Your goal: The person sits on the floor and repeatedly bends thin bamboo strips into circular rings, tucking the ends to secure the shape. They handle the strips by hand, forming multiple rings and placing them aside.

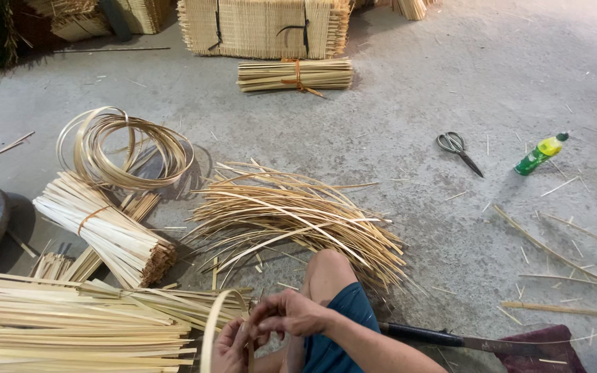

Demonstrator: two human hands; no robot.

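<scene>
Both hands, left (231, 349) and right (291, 314), pinch the bamboo hoop (217, 324) closed just above my knee (329, 266). Risk: the springy strip slips, snaps open, or splinters.

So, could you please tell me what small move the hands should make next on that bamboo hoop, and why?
Probably press the strip's overlapping ends together: the right hand and left hand both pinch the bamboo hoop at one spot, and the hoop looks unfastened there.
</scene>
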